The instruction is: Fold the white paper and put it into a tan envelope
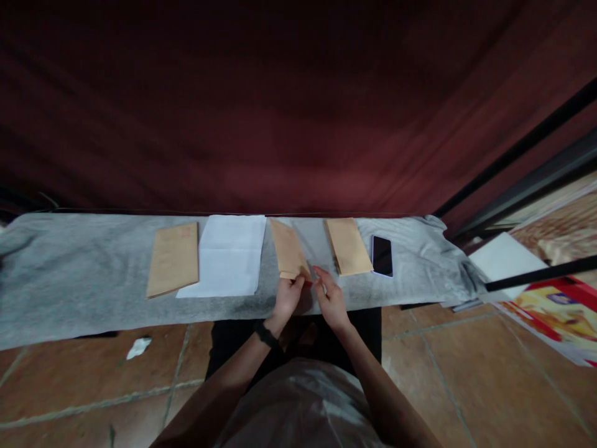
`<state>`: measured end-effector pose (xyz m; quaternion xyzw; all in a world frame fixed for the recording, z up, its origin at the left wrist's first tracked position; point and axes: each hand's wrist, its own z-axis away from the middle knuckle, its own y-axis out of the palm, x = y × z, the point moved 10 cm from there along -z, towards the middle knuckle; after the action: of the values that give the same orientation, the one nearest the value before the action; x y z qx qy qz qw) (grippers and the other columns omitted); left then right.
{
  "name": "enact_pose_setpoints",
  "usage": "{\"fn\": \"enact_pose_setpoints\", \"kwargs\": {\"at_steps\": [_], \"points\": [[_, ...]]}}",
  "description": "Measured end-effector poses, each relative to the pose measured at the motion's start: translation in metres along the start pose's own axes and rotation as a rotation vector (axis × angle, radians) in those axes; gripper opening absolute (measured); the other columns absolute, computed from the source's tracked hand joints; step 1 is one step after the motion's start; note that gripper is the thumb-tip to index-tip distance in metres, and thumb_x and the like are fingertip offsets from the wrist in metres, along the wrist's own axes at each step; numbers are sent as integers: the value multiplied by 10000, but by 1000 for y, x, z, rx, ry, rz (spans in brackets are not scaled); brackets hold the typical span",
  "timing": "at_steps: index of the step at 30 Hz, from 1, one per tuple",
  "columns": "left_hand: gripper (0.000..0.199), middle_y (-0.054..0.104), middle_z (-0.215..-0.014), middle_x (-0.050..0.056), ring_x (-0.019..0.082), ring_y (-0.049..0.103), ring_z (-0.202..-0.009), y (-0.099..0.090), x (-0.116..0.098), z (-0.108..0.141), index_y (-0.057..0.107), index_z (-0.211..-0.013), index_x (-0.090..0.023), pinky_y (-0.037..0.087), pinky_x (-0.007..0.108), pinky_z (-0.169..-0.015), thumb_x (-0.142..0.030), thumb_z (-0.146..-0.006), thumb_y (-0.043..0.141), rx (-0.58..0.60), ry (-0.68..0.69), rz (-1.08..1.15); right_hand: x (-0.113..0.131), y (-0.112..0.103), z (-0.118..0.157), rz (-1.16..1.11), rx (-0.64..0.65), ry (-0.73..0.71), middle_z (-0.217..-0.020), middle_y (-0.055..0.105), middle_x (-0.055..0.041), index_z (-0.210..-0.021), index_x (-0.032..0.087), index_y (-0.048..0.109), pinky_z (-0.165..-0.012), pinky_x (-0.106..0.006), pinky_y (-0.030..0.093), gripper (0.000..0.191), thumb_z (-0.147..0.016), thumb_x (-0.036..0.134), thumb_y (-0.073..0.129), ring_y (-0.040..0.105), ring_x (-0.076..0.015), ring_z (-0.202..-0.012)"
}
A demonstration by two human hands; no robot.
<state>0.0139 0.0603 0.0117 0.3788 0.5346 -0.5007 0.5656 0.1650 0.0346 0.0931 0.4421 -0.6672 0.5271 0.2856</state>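
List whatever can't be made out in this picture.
All in the head view:
- Faint red marks on the leftmost envelope: too small and blurred to read.
- Middle envelope's inside: hidden by its own paper.
- Small red thing beside the left hand: too small to identify.
- Red-and-yellow packaging: cut off by the right edge.

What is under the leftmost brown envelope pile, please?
White paper reaches under the lower right of the pile; grey cloth shows at its left. What it fully covers cannot be seen.
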Motion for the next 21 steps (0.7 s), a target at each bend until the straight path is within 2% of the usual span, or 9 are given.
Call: {"fn": "enact_pose_setpoints", "kwargs": {"at_steps": [4, 6, 9, 13, 15, 17, 19, 21], "points": [[313, 760, -1106, 111, 217, 718, -1017, 19, 28, 14, 691, -1076, -140, 565, 385, -928, -359, -866, 616, 38, -120, 287, -4, 14, 11, 133, 89, -94, -1414, 621, -83, -1436, 241, 557, -1139, -449, 476, 437, -1044, 310, 378, 571, -227, -1325], [310, 767, -1085, 114, 222, 721, -1015, 30, 40, 21, 710, -1020, -133, 565, 400, -947, -379, -837, 663, 74, -196, 417, -7, 21, 19, 197, 130, -148, -1441, 601, -92, -1462, 228, 531, -1160, -468, 452, 448, -1050, 304, 373, 539, -231, -1361], [290, 773, -1057, 112, 221, 725, -1012, 39, 45, 24, 724, -963, -127, 562, 403, -963, -375, -818, 689, 106, -239, 467, -11, 26, 29, 288, 181, -204, -1490, 554, -111, -1505, 193, 476, -1203, -513, 383, 472, -1056, 302, 377, 486, -245, -1411], [239, 778, -985, 94, 204, 736, -942, 38, 49, 29, 711, -908, -143, 584, 377, -911, -354, -796, 717, 160, -367, 549, -20, 28, 36, 370, 214, -207, -1527, 510, -115, -1544, 191, 411, -1230, -544, 316, 494, -1065, 300, 362, 449, -249, -1442], [231, 771, -897, 90, 203, 742, -837, 33, 51, 38, 694, -866, -156, 608, 386, -830, -377, -802, 717, 204, -433, 554, -24, 29, 38, 396, 225, -198, -1522, 514, -120, -1544, 185, 413, -1234, -538, 306, 495, -1068, 315, 364, 449, -247, -1443], [251, 762, -878, 99, 211, 744, -808, 29, 50, 49, 683, -857, -162, 616, 405, -811, -410, -822, 703, 274, -470, 519, -29, 31, 40, 425, 236, -189, -1524, 509, -130, -1536, 170, 425, -1236, -537, 298, 500, -1068, 338, 377, 442, -255, -1447], [295, 760, -913, 114, 233, 747, -826, 22, 43, 58, 684, -893, -162, 619, 435, -824, -453, -865, 649, 325, -411, 387, -32, 32, 41, 445, 238, -183, -1533, 496, -131, -1531, 168, 434, -1237, -537, 294, 499, -1067, 344, 379, 434, -259, -1453], [340, 760, -989, 122, 257, 743, -899, 10, 22, 60, 693, -968, -171, 607, 469, -878, -474, -934, 543, 315, -190, 128, -33, 32, 42, 449, 233, -181, -1541, 488, -117, -1534, 185, 431, -1240, -530, 288, 490, -1069, 327, 363, 430, -250, -1456]]}}
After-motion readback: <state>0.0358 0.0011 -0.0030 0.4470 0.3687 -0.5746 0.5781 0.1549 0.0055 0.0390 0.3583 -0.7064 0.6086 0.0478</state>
